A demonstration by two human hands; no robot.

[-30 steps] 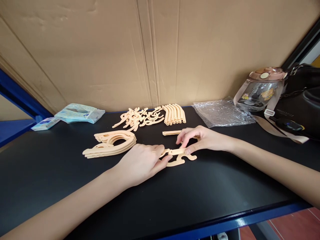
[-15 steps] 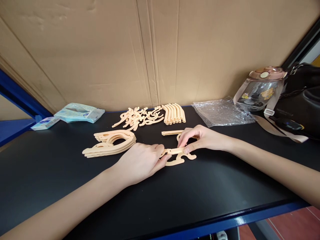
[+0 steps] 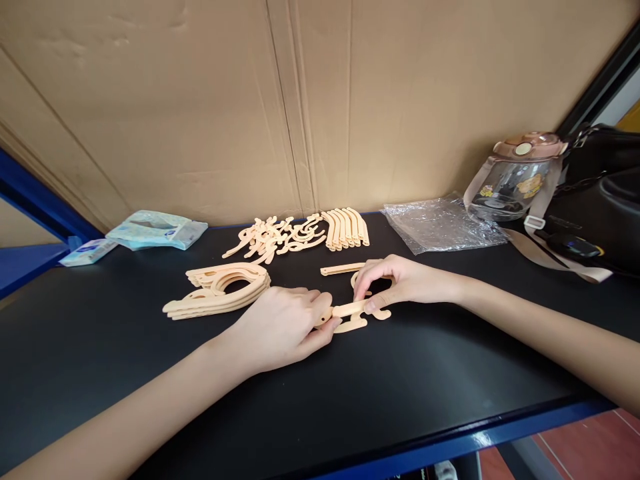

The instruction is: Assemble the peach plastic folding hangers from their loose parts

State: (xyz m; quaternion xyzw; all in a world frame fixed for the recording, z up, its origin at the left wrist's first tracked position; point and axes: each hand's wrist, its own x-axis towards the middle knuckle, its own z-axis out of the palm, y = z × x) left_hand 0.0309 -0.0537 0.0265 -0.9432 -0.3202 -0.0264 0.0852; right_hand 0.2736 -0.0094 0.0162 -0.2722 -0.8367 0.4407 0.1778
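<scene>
Between my two hands is a beige plastic folding hanger piece. My left hand is closed, thumb and fingers pinching its left end, where a small hole shows. My right hand pinches the right end between thumb and fingers. A curved part with a hooked end sticks out below; how it joins the piece is partly hidden. Behind my right fingers lies a loose straight hanger arm, and a curved part there is mostly covered. Left of my left hand sits a stack of folded hangers.
Loose hooks and hanger parts lie in a heap at the back, beside a row of hanger arms. Clear plastic wrap, a strapped water bottle and a black bag are at right. Tissue packs lie back left.
The held piece has turned slightly in my fingers, and its left end with the hole now shows more. Both hands stay in nearly the same place.
</scene>
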